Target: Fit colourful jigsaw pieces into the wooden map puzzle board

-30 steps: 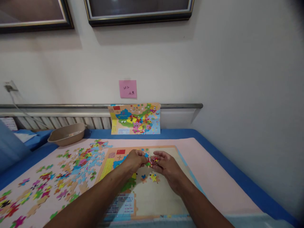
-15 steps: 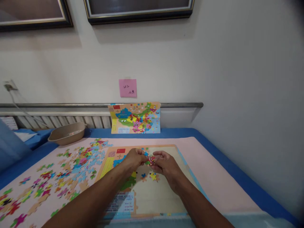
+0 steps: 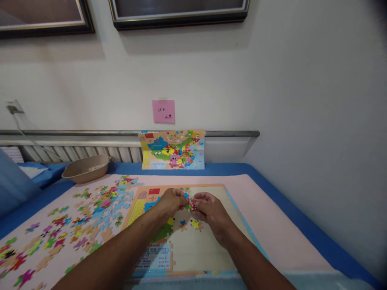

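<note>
Over the puzzle board (image 3: 208, 251), my left hand (image 3: 171, 203) and my right hand (image 3: 210, 209) meet with fingertips pinched. Between them are small multicoloured puzzle pieces (image 3: 191, 202), with blue, green, red and pink parts; fingers hide much of them, and each hand grips some. A map puzzle is joined along the board's left side, with a red flag (image 3: 154, 191) at its top and a block of text (image 3: 157, 255) at its lower part. Just below my hands, a loose blue-and-orange piece (image 3: 182, 224) and a yellow cluster (image 3: 195, 224) lie on the bare board.
Many loose puzzle pieces (image 3: 81, 229) spread over the pink cloth at left. A brown basin (image 3: 86, 168) stands at the back left. A printed reference map (image 3: 173, 150) leans against the wall below a pink note (image 3: 163, 111). A metal rail (image 3: 232, 133) runs along the wall.
My fingers have shifted slightly around the held pieces, bringing them closer together. The pieces on the board and cloth stay where they were; the view has moved a little.
</note>
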A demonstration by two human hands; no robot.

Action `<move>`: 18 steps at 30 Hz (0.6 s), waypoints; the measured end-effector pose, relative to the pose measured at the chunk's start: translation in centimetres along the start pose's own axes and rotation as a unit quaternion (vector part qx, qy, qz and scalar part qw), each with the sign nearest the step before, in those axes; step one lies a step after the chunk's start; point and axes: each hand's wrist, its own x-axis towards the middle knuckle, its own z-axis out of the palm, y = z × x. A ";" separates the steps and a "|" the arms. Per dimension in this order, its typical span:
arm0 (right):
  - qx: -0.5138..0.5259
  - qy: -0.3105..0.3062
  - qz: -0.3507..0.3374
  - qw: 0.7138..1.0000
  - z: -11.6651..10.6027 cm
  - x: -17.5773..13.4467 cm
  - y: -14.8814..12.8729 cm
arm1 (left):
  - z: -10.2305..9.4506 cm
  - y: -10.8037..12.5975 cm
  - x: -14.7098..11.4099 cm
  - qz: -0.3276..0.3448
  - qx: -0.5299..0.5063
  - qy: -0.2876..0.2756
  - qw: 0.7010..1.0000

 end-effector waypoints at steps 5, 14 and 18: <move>0.004 -0.001 -0.003 1.000 0.0 0.1 0.1 | 0.0 -0.1 0.1 -0.001 0.002 0.005 1.000; 0.010 -0.002 -0.010 1.000 -0.2 0.1 0.2 | -0.3 -0.1 0.1 -0.008 0.014 0.014 1.000; 0.012 -0.003 -0.011 1.000 -0.2 0.2 0.3 | -0.2 0.0 0.1 -0.015 0.014 0.012 1.000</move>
